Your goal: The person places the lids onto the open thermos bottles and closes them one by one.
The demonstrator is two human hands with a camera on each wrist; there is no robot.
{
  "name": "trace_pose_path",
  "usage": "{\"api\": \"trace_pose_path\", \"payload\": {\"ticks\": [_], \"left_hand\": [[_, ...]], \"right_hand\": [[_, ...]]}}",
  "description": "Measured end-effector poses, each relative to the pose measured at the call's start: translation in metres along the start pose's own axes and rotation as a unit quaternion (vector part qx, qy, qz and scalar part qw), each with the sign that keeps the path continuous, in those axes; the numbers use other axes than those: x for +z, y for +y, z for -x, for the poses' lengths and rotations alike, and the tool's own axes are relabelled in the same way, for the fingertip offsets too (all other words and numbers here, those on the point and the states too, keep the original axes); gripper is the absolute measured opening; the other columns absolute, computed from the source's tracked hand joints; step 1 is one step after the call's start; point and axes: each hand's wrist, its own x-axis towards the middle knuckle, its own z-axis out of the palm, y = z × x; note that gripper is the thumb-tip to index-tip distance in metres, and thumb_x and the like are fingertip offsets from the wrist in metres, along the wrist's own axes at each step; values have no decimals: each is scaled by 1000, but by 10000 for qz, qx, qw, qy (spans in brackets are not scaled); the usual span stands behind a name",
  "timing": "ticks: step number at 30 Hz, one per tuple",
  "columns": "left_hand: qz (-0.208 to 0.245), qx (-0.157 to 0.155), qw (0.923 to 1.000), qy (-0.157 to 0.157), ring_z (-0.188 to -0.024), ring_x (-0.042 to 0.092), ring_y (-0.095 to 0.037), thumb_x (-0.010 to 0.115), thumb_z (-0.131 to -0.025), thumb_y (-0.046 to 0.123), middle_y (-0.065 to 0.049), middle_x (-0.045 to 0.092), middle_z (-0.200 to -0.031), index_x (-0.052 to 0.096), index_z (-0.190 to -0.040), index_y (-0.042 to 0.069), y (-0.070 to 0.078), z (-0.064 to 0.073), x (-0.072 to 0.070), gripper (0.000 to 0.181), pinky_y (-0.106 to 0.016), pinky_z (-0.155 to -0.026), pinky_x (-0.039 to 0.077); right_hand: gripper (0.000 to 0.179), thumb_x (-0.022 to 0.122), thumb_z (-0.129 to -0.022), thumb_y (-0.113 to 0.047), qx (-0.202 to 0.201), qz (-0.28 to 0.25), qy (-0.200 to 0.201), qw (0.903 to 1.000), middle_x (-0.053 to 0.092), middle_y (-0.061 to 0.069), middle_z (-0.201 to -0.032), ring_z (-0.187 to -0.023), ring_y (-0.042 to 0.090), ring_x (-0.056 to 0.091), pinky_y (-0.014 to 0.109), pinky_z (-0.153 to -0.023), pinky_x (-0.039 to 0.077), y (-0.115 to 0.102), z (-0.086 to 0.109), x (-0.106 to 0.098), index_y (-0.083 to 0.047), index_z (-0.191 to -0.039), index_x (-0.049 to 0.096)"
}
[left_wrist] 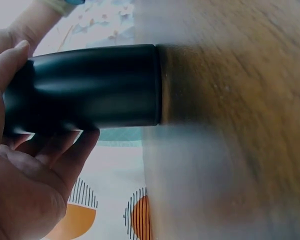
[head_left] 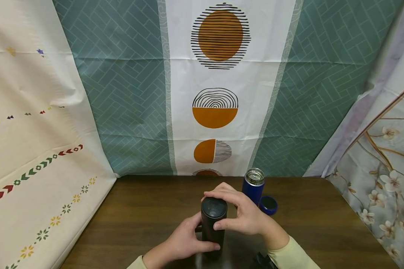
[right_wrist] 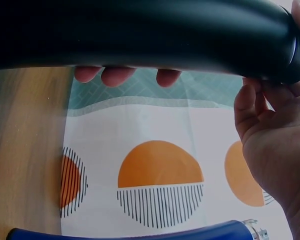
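A black vacuum flask (head_left: 208,233) stands upright at the front of the wooden table, its base right at the tabletop in the left wrist view. Wrapped around the lower body is my left hand (head_left: 188,239), thumb in front; its fingertips (right_wrist: 117,76) show past the flask's far side in the right wrist view. At the top, my right hand (head_left: 245,215) grips the black lid (head_left: 214,207) between thumb and fingers. The lid sits on the flask, with a seam visible below it in the right wrist view.
Behind my right hand stands a blue flask (head_left: 253,188) with its steel mouth uncovered. Its blue-rimmed lid (head_left: 268,205) lies on the table (head_left: 316,220) beside it. A patterned curtain (head_left: 134,93) hangs along the back edge. A dark object (head_left: 264,261) is by my right sleeve.
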Motion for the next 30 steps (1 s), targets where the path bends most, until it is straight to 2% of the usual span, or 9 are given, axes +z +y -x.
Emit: {"api": "trace_pose_path", "payload": {"ticks": [6, 15, 25, 30], "left_hand": [[-49, 28, 10000, 77, -123, 72, -14, 97, -90, 34, 9, 73, -140, 62, -150, 35, 2, 0, 0, 69, -38, -105, 58], [-169, -3, 9995, 281, -120, 73, -13, 98, -89, 37, 11, 74, -137, 65, -147, 35, 4, -1, -1, 67, -37, -102, 59], [-296, -8, 9978, 590, -117, 74, -12, 97, -89, 41, 12, 74, -135, 64, -148, 33, 5, -1, 3, 68, -35, -100, 61], [-440, 8, 9963, 742, -117, 74, -11, 97, -89, 43, 13, 74, -133, 64, -148, 32, 4, -1, 5, 69, -35, -99, 62]], "right_hand": [[81, 94, -85, -1, -178, 100, 55, 9998, 68, 17, -137, -125, 30, 60, 41, -105, 55, -1, -1, 0, -1, -158, 57], [79, 97, -87, -12, 73, 490, 273, 9984, 70, 8, -134, -121, 25, 60, 39, -103, 55, -6, -2, 3, -5, -157, 61], [81, 97, -86, -9, 177, 670, 458, 9965, 72, 7, -132, -121, 24, 60, 38, -103, 54, -8, -2, 6, -7, -158, 61], [80, 98, -86, -11, 364, 810, 551, 9945, 74, 4, -131, -121, 23, 59, 37, -103, 55, -8, -2, 7, -9, -157, 62]]}}
